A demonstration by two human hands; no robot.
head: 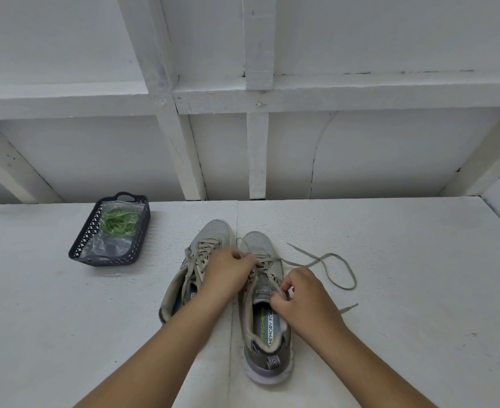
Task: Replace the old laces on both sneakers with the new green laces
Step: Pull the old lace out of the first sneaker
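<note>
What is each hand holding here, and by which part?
Both hands grip the old lace of the right sneaker: left hand at the middle eyelets, right hand near the top eyelets.

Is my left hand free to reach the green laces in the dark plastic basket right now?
Probably not yet: the left hand pinches the grey lace on the right grey sneaker. Once released, nothing blocks the way to the green laces in the dark plastic basket.

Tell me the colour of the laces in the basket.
Green, inside a clear bag: laces in the dark basket. Head view, the only one.
</note>
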